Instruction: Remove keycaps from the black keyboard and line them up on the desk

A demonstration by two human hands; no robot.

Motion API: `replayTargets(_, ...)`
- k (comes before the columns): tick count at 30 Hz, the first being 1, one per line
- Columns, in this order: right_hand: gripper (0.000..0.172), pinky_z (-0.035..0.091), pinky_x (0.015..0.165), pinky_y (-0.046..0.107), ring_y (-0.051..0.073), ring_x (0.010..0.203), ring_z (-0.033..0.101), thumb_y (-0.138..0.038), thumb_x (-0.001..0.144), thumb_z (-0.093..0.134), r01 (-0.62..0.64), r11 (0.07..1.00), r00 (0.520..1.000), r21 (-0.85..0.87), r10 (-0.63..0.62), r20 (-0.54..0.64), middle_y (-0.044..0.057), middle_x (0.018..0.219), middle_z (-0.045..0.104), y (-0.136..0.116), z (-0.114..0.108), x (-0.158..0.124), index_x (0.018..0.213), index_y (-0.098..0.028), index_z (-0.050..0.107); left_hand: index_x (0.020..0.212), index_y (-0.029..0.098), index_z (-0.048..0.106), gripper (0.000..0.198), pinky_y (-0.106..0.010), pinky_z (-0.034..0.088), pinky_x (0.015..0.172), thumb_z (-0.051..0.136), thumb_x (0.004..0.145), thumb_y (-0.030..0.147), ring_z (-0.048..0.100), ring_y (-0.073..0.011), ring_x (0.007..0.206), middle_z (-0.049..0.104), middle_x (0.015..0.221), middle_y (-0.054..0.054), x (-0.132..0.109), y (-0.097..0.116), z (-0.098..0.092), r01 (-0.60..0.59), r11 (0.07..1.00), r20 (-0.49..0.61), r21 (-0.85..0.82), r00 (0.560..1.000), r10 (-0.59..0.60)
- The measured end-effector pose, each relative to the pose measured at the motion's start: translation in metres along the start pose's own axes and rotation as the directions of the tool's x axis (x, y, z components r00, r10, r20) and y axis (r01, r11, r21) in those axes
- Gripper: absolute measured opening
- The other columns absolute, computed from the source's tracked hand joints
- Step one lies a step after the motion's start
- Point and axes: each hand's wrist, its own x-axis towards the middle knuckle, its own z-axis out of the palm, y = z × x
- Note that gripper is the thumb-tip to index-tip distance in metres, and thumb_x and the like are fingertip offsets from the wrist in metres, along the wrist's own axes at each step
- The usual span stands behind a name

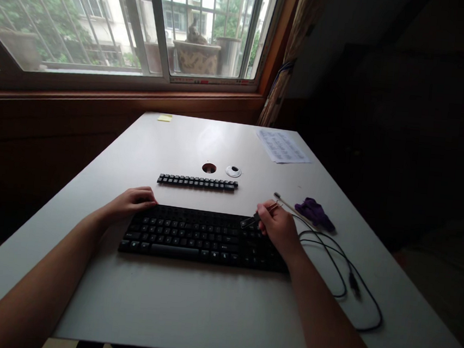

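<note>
A black keyboard (192, 242) lies flat across the near middle of the white table. Its upper rows look dark and bare, while the lower rows carry lettered keys. At its far left corner, my left hand (137, 199) grips the edge with fingers drawn together. My right hand (278, 225) is closed around a small dark keycap puller (250, 221) with thin wires at its upper end, held over the right part of the keyboard. Behind the keyboard, several black keycaps (197, 182) stand lined up in two rows.
Right of the keyboard lie a black cable (347, 256), a purple cloth (315, 212) and a thin stick with a brush-like tip (277, 195). Farther back are a round table hole (209, 168), a white ring-shaped cover (233, 171), printed sheets (282, 147) and yellow sticky notes (164, 118).
</note>
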Motion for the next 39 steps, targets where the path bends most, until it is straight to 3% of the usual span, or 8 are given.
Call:
replayTargets(5,0.034,0.045,0.051,0.023,0.012,0.04,0.055,-0.046,0.095,0.049,0.094,0.994,0.994,-0.06,-0.097,-0.057,-0.004,0.048,0.059,-0.014,0.001,-0.007,0.075,-0.021,0.06,0.091,0.017,0.072,0.03,-0.025,0.052,0.071,0.057,0.093,0.042,0.063,-0.0178,0.081,0.067,0.091,-0.007,-0.002,0.001,0.002,-0.029,0.999,-0.059,0.028,0.998,0.03)
replayTargets(9,0.031,0.044,0.049,0.022,0.011,0.041,0.054,-0.045,0.095,0.052,0.095,0.995,0.993,0.017,-0.094,-0.064,-0.004,0.05,0.058,-0.024,0.005,-0.013,0.077,-0.021,0.06,0.095,0.017,0.072,0.022,-0.026,0.053,0.073,0.058,0.094,0.034,0.064,-0.0169,0.083,0.068,0.094,-0.008,0.0,0.016,0.004,-0.119,0.988,-0.215,0.102,0.967,0.139)
replayTargets(13,0.031,0.043,0.045,0.022,0.011,0.042,0.054,-0.048,0.094,0.052,0.009,0.953,1.0,0.302,0.0,-0.029,-0.004,0.052,0.058,-0.033,0.014,-0.016,0.083,-0.02,0.06,0.094,0.017,0.072,0.016,-0.027,0.054,0.074,0.061,0.093,0.029,0.063,-0.0159,0.082,0.068,0.093,-0.008,0.008,0.06,0.013,-0.224,0.966,-0.268,0.13,0.93,0.251)
replayTargets(17,0.03,0.044,0.043,0.021,0.011,0.043,0.055,-0.048,0.093,0.055,-0.092,0.828,0.996,0.553,0.07,0.061,-0.004,0.055,0.06,-0.036,0.028,-0.017,0.088,-0.019,0.061,0.107,0.019,0.068,0.02,-0.028,0.056,0.072,0.066,0.09,0.031,0.064,-0.015,0.081,0.068,0.095,-0.006,0.017,0.113,0.035,-0.253,0.961,-0.148,0.116,0.952,0.268)
replayTargets(21,0.026,0.046,0.045,0.021,0.012,0.048,0.06,-0.045,0.09,0.061,-0.162,0.693,0.987,0.703,0.117,0.112,-0.002,0.06,0.064,-0.039,0.037,-0.019,0.091,-0.019,0.062,0.116,0.019,0.061,0.033,-0.028,0.059,0.075,0.07,0.087,0.033,0.067,-0.0141,0.08,0.067,0.1,-0.006,0.029,0.139,0.062,-0.225,0.972,-0.093,-0.073,0.972,0.217)
replayTargets(25,0.022,0.05,0.05,0.021,0.012,0.054,0.064,-0.041,0.089,0.064,-0.226,0.568,0.974,0.791,0.133,0.183,0.0,0.067,0.069,-0.044,0.039,-0.022,0.093,-0.019,0.063,0.11,0.017,0.057,0.038,-0.03,0.06,0.078,0.076,0.081,0.032,0.071,-0.0169,0.085,0.069,0.098,-0.006,0.039,0.142,0.082,-0.087,0.932,-0.105,-0.352,0.993,0.053)
replayTargets(29,0.02,0.05,0.051,0.02,0.012,0.054,0.065,-0.039,0.09,0.065,-0.258,0.517,0.966,0.816,0.115,0.232,0.001,0.068,0.07,-0.046,0.04,-0.024,0.093,-0.019,0.063,0.105,0.017,0.06,0.033,-0.029,0.058,0.072,0.075,0.082,0.034,0.07,-0.0173,0.082,0.07,0.092,-0.005,0.043,0.14,0.092,-0.004,0.889,-0.113,-0.459,0.992,-0.054)
replayTargets(39,0.021,0.051,0.052,0.021,0.012,0.054,0.064,-0.039,0.09,0.064,-0.269,0.499,0.962,0.824,0.1,0.253,0.0,0.067,0.069,-0.044,0.047,-0.026,0.093,-0.019,0.065,0.098,0.016,0.067,0.024,-0.029,0.054,0.078,0.076,0.082,0.031,0.066,-0.0168,0.085,0.069,0.091,-0.005,0.038,0.139,0.094,-0.04,0.805,-0.176,-0.591,0.981,-0.081)
